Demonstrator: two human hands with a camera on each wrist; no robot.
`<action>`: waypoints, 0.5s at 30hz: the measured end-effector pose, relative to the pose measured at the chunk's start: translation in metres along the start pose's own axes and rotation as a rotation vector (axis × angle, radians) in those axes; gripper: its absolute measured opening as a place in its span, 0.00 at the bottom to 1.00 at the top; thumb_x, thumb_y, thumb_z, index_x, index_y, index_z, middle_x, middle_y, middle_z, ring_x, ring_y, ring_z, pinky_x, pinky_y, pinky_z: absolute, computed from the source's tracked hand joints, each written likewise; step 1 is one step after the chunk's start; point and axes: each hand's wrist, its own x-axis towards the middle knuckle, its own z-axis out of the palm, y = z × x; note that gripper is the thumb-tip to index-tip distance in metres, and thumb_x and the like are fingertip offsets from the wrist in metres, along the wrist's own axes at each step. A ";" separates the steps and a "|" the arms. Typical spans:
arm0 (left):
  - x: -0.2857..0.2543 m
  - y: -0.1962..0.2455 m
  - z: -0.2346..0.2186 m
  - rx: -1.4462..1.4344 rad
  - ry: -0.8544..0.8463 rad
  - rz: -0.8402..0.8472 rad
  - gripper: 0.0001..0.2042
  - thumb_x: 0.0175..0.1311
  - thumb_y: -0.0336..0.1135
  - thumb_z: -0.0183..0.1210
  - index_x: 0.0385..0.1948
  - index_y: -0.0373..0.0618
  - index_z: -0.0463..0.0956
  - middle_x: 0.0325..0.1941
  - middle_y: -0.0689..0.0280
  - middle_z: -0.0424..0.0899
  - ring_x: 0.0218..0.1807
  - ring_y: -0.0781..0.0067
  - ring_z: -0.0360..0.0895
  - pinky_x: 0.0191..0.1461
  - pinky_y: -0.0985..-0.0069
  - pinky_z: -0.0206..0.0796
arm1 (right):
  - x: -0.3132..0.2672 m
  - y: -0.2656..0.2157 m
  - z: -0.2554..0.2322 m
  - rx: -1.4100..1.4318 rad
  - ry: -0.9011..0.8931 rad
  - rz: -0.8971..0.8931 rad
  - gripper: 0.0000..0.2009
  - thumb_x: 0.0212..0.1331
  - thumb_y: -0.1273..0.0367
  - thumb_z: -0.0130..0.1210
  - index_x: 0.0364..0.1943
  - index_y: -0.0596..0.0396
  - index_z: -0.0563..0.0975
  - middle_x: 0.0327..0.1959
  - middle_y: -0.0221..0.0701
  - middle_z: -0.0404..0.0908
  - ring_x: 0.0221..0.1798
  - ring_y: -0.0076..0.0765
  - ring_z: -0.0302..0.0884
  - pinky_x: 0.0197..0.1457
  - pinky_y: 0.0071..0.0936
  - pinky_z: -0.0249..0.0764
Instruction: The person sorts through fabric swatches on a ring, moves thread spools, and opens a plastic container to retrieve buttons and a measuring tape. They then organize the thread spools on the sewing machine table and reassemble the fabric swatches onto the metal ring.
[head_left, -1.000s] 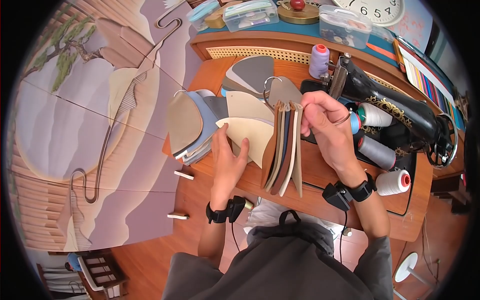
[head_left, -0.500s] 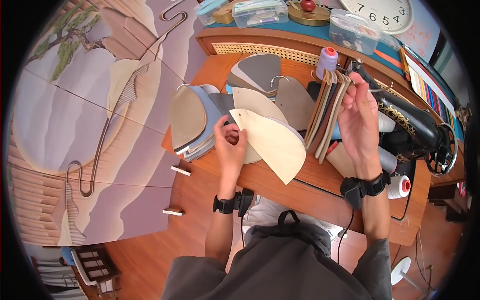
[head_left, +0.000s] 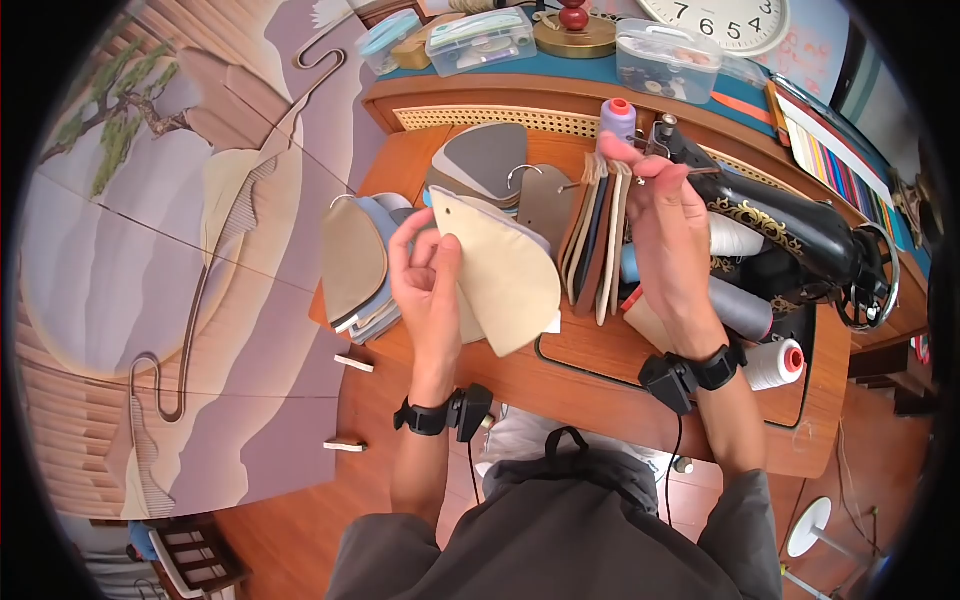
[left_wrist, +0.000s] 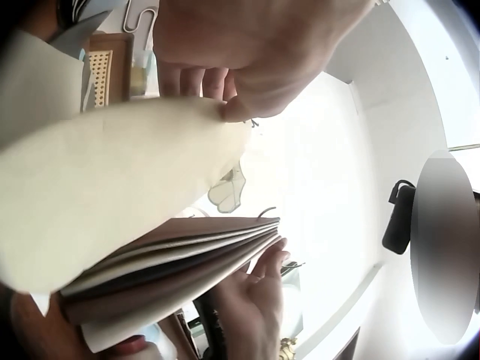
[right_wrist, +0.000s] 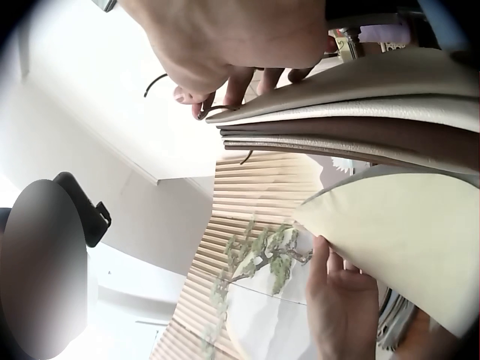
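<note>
My left hand (head_left: pixel 428 290) pinches a cream leather swatch (head_left: pixel 510 280) near its narrow, punched corner. The swatch hangs tilted, and a greyish piece shows behind its upper edge. Close by on the right, my right hand (head_left: pixel 672 245) holds a bundle of leather swatches (head_left: pixel 590 240) in brown, beige, white and dark blue by their narrow top ends. A thin metal ring (right_wrist: pixel 218 109), standing unclasped, runs through those ends at the right fingertips. Behind the hands, a brown swatch (head_left: pixel 547 203) with a metal ring lies on the table.
A ringed swatch stack (head_left: pixel 355 255) lies at the left, and a grey stack (head_left: pixel 490 155) farther back. At the right stand a black sewing machine (head_left: pixel 790 230), a lilac thread cone (head_left: pixel 618 118) and a white thread cone (head_left: pixel 775 364). Lidded boxes (head_left: pixel 480 45) line the back shelf.
My left hand has taken the cream swatch by its corner and lifted it off the pile. The ringed bundle moved right, then partly back left towards it.
</note>
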 end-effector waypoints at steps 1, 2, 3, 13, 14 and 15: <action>0.000 0.004 0.000 0.049 -0.010 -0.007 0.18 0.73 0.28 0.55 0.60 0.40 0.62 0.47 0.64 0.82 0.46 0.81 0.77 0.51 0.81 0.68 | 0.000 0.000 0.002 0.012 0.011 -0.002 0.20 0.72 0.53 0.49 0.44 0.57 0.78 0.50 0.39 0.83 0.62 0.34 0.76 0.66 0.34 0.70; 0.001 0.008 0.002 0.048 -0.014 -0.007 0.18 0.73 0.28 0.55 0.60 0.40 0.62 0.47 0.64 0.82 0.46 0.81 0.77 0.51 0.81 0.68 | 0.000 -0.001 0.000 0.011 0.014 -0.005 0.20 0.72 0.53 0.49 0.44 0.57 0.78 0.50 0.39 0.83 0.62 0.34 0.76 0.66 0.34 0.70; 0.001 0.012 0.005 -0.013 0.030 0.014 0.17 0.73 0.29 0.54 0.60 0.43 0.63 0.50 0.63 0.81 0.47 0.78 0.77 0.50 0.79 0.69 | 0.000 -0.002 -0.001 0.071 0.020 0.013 0.20 0.72 0.53 0.49 0.44 0.57 0.78 0.47 0.37 0.83 0.59 0.35 0.78 0.63 0.33 0.73; 0.011 0.046 0.012 -0.072 -0.205 0.109 0.21 0.68 0.44 0.57 0.55 0.47 0.60 0.35 0.67 0.65 0.35 0.77 0.65 0.45 0.74 0.66 | 0.003 -0.009 0.001 0.137 0.069 0.065 0.19 0.71 0.53 0.52 0.42 0.57 0.75 0.27 0.24 0.72 0.42 0.29 0.81 0.47 0.29 0.80; 0.015 0.044 0.015 -0.117 -0.269 0.063 0.19 0.69 0.41 0.57 0.54 0.46 0.61 0.35 0.66 0.68 0.37 0.76 0.66 0.46 0.73 0.66 | 0.003 -0.009 0.001 0.184 0.040 0.103 0.18 0.71 0.54 0.52 0.42 0.57 0.75 0.27 0.24 0.72 0.41 0.29 0.81 0.46 0.29 0.80; 0.019 0.042 0.018 -0.161 -0.334 0.016 0.17 0.70 0.38 0.57 0.52 0.45 0.61 0.36 0.65 0.70 0.38 0.76 0.68 0.47 0.72 0.67 | 0.004 -0.011 0.001 0.183 0.041 0.098 0.18 0.71 0.54 0.52 0.42 0.57 0.75 0.27 0.24 0.72 0.41 0.29 0.81 0.46 0.29 0.80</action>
